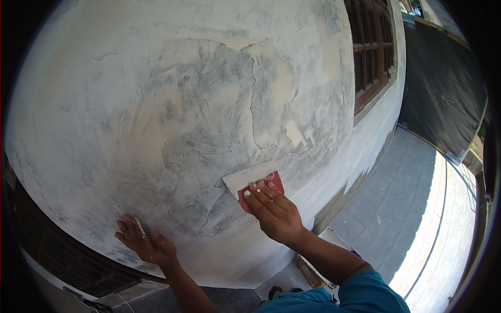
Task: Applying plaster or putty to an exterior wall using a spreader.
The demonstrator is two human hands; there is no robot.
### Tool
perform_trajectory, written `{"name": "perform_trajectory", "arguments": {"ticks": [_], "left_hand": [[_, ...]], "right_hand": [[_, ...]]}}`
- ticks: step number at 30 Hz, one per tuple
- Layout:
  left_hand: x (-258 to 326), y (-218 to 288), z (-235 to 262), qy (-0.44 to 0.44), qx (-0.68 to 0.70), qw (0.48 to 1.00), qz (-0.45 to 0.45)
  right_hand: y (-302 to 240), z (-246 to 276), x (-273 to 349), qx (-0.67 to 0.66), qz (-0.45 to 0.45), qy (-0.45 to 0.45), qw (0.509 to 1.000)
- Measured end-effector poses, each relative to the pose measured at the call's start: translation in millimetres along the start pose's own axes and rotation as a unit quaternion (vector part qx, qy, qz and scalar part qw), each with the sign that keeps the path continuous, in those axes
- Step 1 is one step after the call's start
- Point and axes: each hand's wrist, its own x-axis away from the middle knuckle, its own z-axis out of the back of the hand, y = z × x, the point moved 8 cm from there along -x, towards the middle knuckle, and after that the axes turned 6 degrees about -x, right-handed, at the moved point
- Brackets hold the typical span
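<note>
Against grey plastered wall (pixel 172 120), right hand (pixel 274 211) pressing red scraper (pixel 255 180), left hand (pixel 143 241) flat

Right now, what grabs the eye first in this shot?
The wall, patchy grey and cream with wet filler, fills most of the view. Low at centre, the right hand presses a red scraper loaded with pale filler against it; the left hand lies flat on the wall, lower left. A brown window sits upper right.

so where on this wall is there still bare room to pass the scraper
Free: the grey wall above the red scraper up to the pale patch, and the stretch between the left hand and right hand. Crowded: rightwards, near the brown window.
</note>
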Motion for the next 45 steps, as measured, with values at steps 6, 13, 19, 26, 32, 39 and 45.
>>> {"name": "perform_trajectory", "arguments": {"ticks": [6,13,19,26,32,39,45], "left_hand": [[1,3,-1,0.000,0.001,1.000,0.001],[4,1,-3,0.007,0.001,1.000,-0.003],[3,-3,-1,0.005,0.008,1.000,0.003],[3,0,-5,0.008,0.015,1.000,0.012],[4,0,-3,0.004,0.008,1.000,0.012],[4,-3,1,0.005,0.003,1.000,0.006],[2,5,-5,0.010,0.024,1.000,0.016]], "right_hand": [[69,88,-88,0.092,-0.063,0.175,0.978],[77,16,-35,0.068,-0.100,0.112,0.986],[33,28,14,-0.086,-0.179,0.028,0.980],[137,116,-86,-0.043,-0.326,0.181,0.927],[87,49,-61,0.037,-0.155,0.140,0.977],[38,69,-39,-0.077,-0.175,0.061,0.980],[98,106,-125,0.005,-0.166,0.185,0.969]]}}
